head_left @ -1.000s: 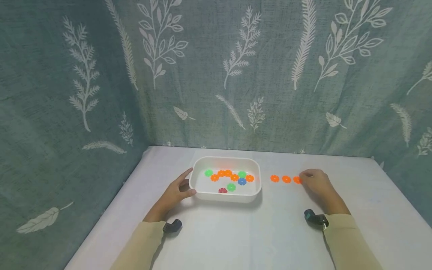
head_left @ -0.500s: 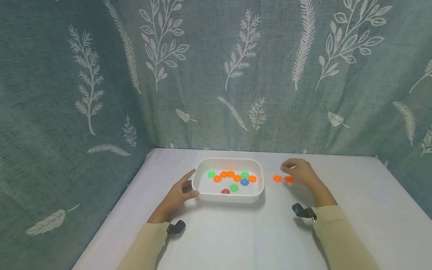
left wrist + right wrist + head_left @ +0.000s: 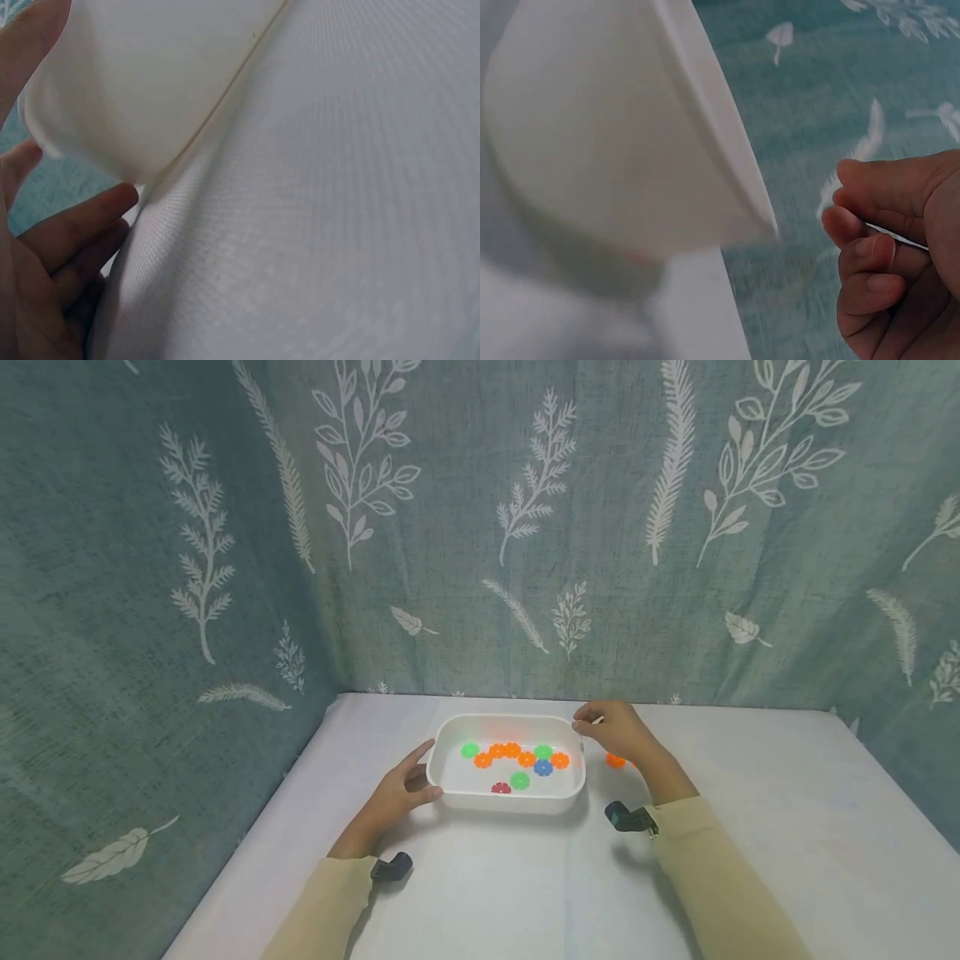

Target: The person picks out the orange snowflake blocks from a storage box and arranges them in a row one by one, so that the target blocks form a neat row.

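A white plastic tray (image 3: 510,802) stands on the table with flower-shaped plastic discs inside: several orange discs (image 3: 527,760), three green, one blue disc (image 3: 543,767) and one red disc (image 3: 501,787). My left hand (image 3: 390,797) holds the tray's left end, thumb at the front corner and forefinger at the rear. Over the rear right corner hovers my right hand (image 3: 618,731), fingers loosely curled and thumb near the forefinger. The right wrist view shows no disc between those fingertips. Just right of the tray lies an orange disc (image 3: 616,760); a second is partly covered by the right hand.
White cloth covers the table (image 3: 480,885). A green curtain (image 3: 450,527) with white leaf prints hangs behind and at the left. Each wrist carries a small black camera, such as the right wrist camera (image 3: 630,818).
My right hand has moved left from the third orange disc in the table row to the tray's rear right corner. That third disc is now out of sight. The left hand keeps its hold.
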### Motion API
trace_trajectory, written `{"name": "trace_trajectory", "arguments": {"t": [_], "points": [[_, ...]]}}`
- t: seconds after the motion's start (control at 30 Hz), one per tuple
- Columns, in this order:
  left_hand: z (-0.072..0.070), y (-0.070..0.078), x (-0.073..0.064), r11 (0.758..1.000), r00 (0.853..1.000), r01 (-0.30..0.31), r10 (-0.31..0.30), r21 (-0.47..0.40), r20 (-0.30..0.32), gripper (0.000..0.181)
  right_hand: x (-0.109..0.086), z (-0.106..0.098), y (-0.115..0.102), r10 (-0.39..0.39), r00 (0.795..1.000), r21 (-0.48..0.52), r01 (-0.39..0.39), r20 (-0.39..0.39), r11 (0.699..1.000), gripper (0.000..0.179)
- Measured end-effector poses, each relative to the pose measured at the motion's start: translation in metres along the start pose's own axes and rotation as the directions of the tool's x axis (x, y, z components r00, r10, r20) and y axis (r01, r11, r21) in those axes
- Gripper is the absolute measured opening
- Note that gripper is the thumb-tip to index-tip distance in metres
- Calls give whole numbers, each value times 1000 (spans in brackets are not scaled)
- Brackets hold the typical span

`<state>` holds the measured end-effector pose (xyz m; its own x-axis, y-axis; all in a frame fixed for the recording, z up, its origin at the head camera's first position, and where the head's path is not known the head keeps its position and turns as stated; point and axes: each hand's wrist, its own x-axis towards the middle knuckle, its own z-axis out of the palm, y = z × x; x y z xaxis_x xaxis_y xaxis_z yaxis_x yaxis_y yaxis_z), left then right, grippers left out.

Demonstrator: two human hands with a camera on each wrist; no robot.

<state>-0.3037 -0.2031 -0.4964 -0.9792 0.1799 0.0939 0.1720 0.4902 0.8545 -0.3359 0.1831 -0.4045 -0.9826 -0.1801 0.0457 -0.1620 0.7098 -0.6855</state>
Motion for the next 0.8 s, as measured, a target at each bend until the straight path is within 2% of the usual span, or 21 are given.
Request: {"name": "trace_trajectory", "arguments": {"t": [0.27, 0.5, 0.8], "points": [[-1, -2, -1, 1000, 1000, 11, -11, -6, -7, 90, 15, 34, -25, -72, 997, 29, 71, 32, 997, 24], [1, -4, 0, 1000, 1000, 10, -11, -10, -20, 90, 25, 61, -39, -147, 985, 60, 143, 85, 988, 18], [2, 1, -1, 999, 999, 36, -36, -2, -26, 89, 33, 85, -54, -149, 980, 43, 145, 134, 989, 12]]}}
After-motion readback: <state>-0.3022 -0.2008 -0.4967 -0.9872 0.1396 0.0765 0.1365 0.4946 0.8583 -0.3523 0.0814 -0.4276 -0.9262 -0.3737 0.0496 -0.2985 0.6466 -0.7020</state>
